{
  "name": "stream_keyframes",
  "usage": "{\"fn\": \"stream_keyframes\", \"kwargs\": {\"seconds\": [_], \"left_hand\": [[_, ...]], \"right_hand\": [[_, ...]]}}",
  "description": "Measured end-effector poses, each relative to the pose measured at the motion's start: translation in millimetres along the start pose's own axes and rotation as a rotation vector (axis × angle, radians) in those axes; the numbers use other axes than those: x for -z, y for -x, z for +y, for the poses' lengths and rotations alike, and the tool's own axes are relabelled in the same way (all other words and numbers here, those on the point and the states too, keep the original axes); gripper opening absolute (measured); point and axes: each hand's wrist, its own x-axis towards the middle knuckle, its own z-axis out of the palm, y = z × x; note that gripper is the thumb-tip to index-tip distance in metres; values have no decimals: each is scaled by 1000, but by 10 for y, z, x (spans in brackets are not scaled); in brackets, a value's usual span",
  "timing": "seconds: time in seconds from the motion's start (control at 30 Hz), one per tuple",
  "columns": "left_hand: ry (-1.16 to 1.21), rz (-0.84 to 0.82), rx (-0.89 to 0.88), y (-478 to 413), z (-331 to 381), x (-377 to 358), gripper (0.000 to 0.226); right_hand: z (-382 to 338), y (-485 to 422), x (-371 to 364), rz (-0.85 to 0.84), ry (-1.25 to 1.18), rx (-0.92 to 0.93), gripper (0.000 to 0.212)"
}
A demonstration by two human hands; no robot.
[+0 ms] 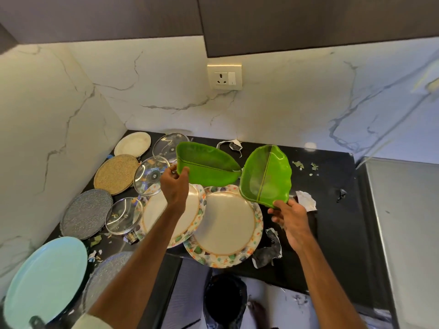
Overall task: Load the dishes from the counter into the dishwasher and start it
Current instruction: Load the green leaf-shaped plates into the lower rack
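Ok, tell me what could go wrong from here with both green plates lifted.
The left hand grips the left green plate, the right hand the right green plate, each by one edge, tilted; either might slip onto the floral plates below. Glass lids lie close by the left hand; a careless swing could knock them.

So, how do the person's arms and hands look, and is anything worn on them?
The left hand and right hand are bare: no gloves, rings or watch show. Both forearms are uncovered. A pale sleeve shows on the left arm at the lower edge.
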Motion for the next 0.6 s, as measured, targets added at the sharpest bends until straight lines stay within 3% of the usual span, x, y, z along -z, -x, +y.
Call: {"fn": "stream_keyframes", "kwargs": {"seconds": [0.17, 0.3, 0.43, 0.6], "left_hand": [[167, -28, 76, 406, 214, -111, 23], [217, -165, 180, 735, 183, -212, 49], [189, -439, 325, 1217, -33, -177, 28], [80, -851, 600, 1727, -431, -24, 37]], "right_hand": [[95, 457, 362, -33, -71, -19, 15], [229, 856, 617, -3, -58, 36, 22], [427, 1311, 894, 118, -147, 81, 23], [859, 1990, 1250, 209, -201, 69, 24]]}}
